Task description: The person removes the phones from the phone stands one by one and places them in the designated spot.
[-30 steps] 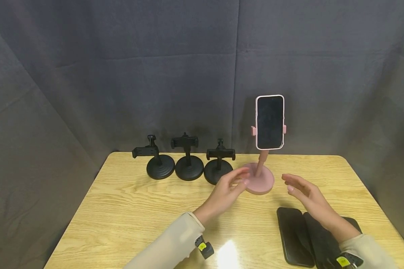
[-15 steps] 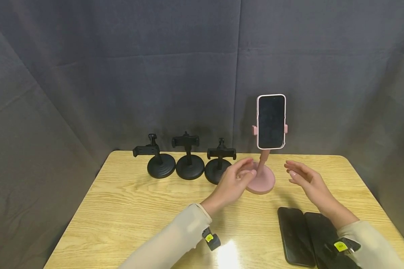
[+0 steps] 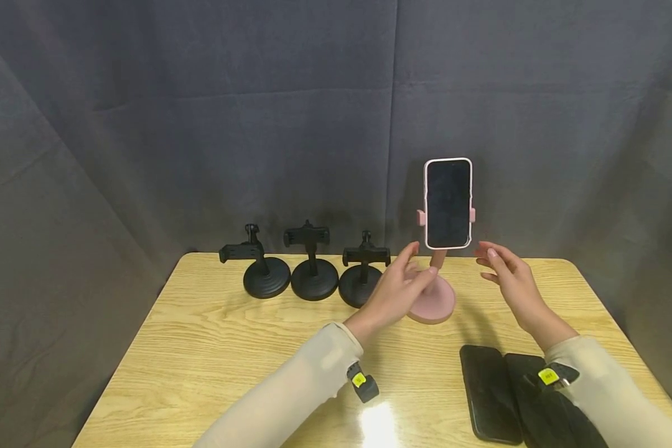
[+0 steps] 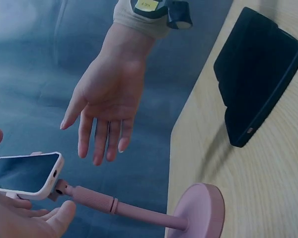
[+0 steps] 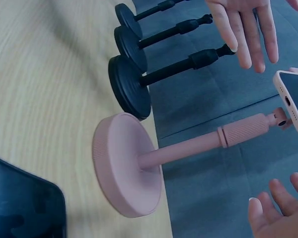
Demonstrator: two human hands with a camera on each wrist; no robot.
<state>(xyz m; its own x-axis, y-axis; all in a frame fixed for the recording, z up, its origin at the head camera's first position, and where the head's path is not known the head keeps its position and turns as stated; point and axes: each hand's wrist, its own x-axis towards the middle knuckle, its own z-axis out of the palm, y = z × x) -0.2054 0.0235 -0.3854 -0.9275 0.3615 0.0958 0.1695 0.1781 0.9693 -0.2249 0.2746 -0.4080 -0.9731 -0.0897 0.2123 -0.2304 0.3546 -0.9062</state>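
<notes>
A smartphone in a pale pink case (image 3: 448,204) stands upright in the clamp of a pink phone stand (image 3: 432,305). To its lower left, my left hand (image 3: 396,287) hovers with loosely bent fingers, partly covering the stand's base and pole. On the other side my right hand (image 3: 513,283) is raised, fingers relaxed, a gap between it and the phone. Both wrist views show the hands apart from the pink stand (image 5: 129,166), with nothing in them. Seen from the left wrist, the right hand's palm (image 4: 116,89) faces the camera with fingers extended.
Three black phone stands (image 3: 315,279) line the back of the wooden table (image 3: 213,367), left of the pink one. A black phone (image 3: 490,392) and another dark slab (image 3: 543,398) lie at the front right, partly under the right forearm. Grey curtains hang behind.
Both hands have moved up and forward, from beside the stand's base to just below the phone's level. The phone and stands have stayed in place.
</notes>
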